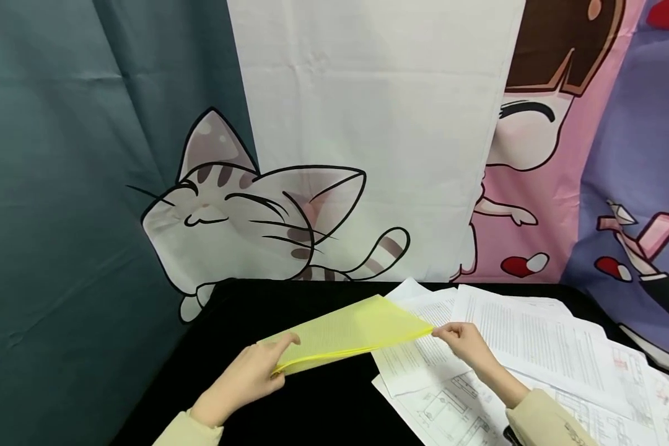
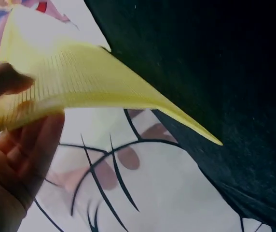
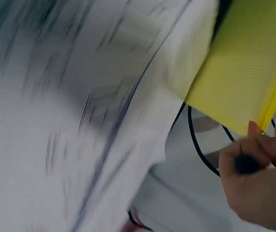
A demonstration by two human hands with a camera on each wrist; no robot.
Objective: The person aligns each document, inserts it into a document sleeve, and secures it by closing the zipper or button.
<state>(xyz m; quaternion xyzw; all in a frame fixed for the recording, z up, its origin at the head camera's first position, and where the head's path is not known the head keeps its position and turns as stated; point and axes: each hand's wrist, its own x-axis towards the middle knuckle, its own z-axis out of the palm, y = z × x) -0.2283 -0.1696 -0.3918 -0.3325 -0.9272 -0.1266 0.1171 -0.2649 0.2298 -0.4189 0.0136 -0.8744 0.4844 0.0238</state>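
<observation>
The left hand (image 1: 252,373) grips the near-left corner of a yellow mesh pouch (image 1: 350,332), thumb on top; the right hand (image 1: 464,344) pinches its right corner. The pouch hangs lifted above the black tabletop (image 1: 245,322), left of scattered papers (image 1: 535,347).

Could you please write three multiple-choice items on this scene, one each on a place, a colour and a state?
1. Where do the printed papers lie?
A. on the right part of the black table
B. on the left part of it
C. on the floor

2. What colour is the mesh pouch?
A. blue
B. yellow
C. red

3. How is the pouch held?
A. flat on the table, untouched
B. by one hand only
C. lifted, with the left hand and the right hand at opposite ends

Answers:
1 A, the sheets spread under and beyond the right hand.
2 B, all three views show it yellow.
3 C, the head view shows each hand pinching an end, above the table.
</observation>
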